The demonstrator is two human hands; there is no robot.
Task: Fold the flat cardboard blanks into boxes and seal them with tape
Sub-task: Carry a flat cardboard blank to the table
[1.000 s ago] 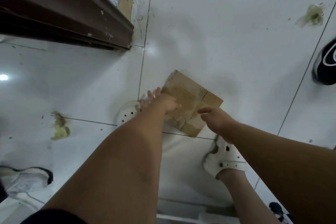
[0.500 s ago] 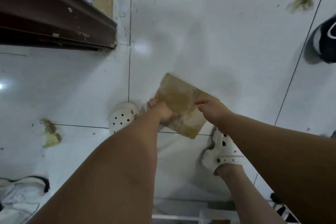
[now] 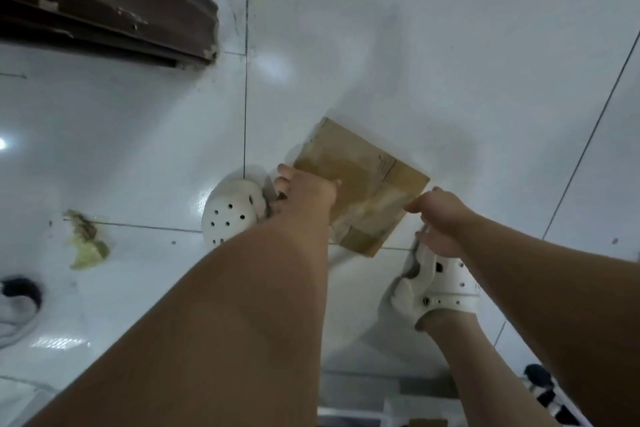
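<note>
The flat brown cardboard blank (image 3: 363, 180) hangs just right of the white perforated clog (image 3: 230, 215). The left hand (image 3: 304, 194) grips its clog-side edge, fingers curled; the right hand (image 3: 441, 215) seems to pinch the far edge, though blur obscures this. Pressing both edges inward evenly should square it.

Cardboard box (image 3: 360, 180) between 2 shoes (image 3: 231, 211)

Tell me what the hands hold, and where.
A cardboard box: the left hand grips its left edge, the right hand its right edge.
</note>
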